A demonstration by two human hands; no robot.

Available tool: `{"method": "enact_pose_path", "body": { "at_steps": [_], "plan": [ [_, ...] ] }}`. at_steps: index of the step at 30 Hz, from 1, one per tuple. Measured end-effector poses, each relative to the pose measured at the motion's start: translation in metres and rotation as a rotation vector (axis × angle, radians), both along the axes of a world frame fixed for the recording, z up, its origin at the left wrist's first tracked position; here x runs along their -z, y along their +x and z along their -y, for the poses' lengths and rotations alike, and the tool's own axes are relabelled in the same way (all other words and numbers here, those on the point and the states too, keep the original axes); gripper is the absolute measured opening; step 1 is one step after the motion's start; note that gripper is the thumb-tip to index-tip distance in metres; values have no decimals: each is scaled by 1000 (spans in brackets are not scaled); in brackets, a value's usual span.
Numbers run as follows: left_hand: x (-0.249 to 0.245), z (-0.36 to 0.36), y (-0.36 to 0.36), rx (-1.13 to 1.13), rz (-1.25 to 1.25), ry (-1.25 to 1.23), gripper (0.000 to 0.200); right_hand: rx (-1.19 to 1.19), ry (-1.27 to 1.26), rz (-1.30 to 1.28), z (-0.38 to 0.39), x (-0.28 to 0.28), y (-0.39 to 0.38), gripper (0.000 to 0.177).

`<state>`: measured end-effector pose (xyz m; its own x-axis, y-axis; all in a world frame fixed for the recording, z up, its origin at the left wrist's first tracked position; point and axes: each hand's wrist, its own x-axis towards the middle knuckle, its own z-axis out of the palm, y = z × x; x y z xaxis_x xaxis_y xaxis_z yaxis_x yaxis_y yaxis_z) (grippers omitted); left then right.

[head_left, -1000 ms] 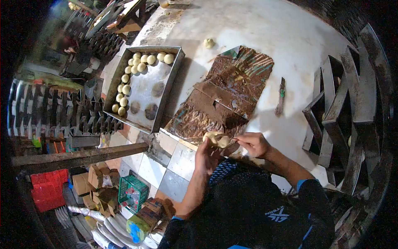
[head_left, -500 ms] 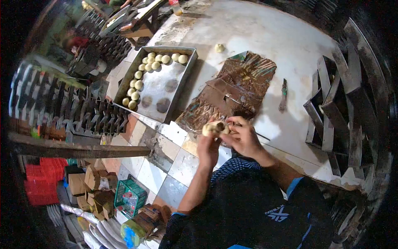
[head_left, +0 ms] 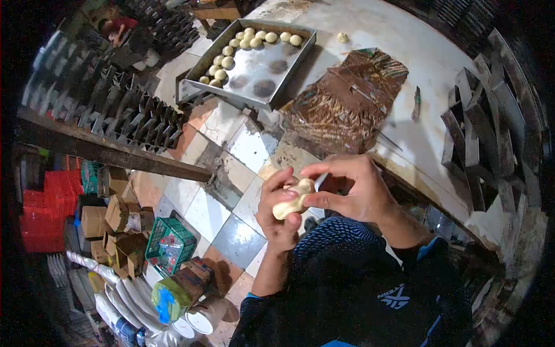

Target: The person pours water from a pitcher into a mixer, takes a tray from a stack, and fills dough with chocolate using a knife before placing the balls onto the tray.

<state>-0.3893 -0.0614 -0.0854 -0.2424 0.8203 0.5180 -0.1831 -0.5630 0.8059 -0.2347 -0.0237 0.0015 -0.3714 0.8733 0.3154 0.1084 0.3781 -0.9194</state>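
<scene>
A pale piece of dough [head_left: 291,202] is held up in front of my body, between both hands. My left hand [head_left: 276,209] is wrapped round it from the left and below. From the right, my right hand [head_left: 352,188] pinches its upper edge with thumb and fingers. Beyond the hands, a sheet smeared with brown paste [head_left: 352,98] lies on the table, with a thin tool [head_left: 369,95] on it. A metal tray [head_left: 303,58] at the upper left holds several round dough balls [head_left: 256,42]. One more ball [head_left: 342,37] sits on the table.
The white table [head_left: 430,75] bears a knife [head_left: 416,104]. Stacked metal trays [head_left: 480,133] stand at the right. Lower left are a green crate [head_left: 170,246], cardboard boxes [head_left: 118,214] and red crates [head_left: 49,202]. A wooden beam [head_left: 115,147] juts in from the left. A person [head_left: 118,29] is at the upper left.
The view has shifted, so the tray and sheet appear higher. Both hands and the dough now show nearer and larger, off the sheet. The brown filling seen in the dough's opening no longer shows.
</scene>
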Motion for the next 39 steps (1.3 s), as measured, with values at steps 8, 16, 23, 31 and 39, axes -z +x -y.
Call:
{"method": "enact_pose_path", "body": {
  "at_steps": [8, 16, 23, 31, 39],
  "plan": [
    [-29, 38, -7, -358, -847, 55, 65, 117, 420, 292, 57, -7, -21, 27],
    [-25, 30, 43, 468, 288, -60, 41, 307, 52, 84, 71, -36, 31, 23],
    [-51, 3, 152, 152, -52, 108, 55, 482, 457, 97, 85, -17, 116, 35],
    [-108, -41, 311, 768, -48, 492, 39, 393, 466, 43, 87, -37, 274, 16],
    [-115, -25, 400, 742, -853, 117, 6, 374, 914, 900, 110, -127, 359, 35]
  ]
}}
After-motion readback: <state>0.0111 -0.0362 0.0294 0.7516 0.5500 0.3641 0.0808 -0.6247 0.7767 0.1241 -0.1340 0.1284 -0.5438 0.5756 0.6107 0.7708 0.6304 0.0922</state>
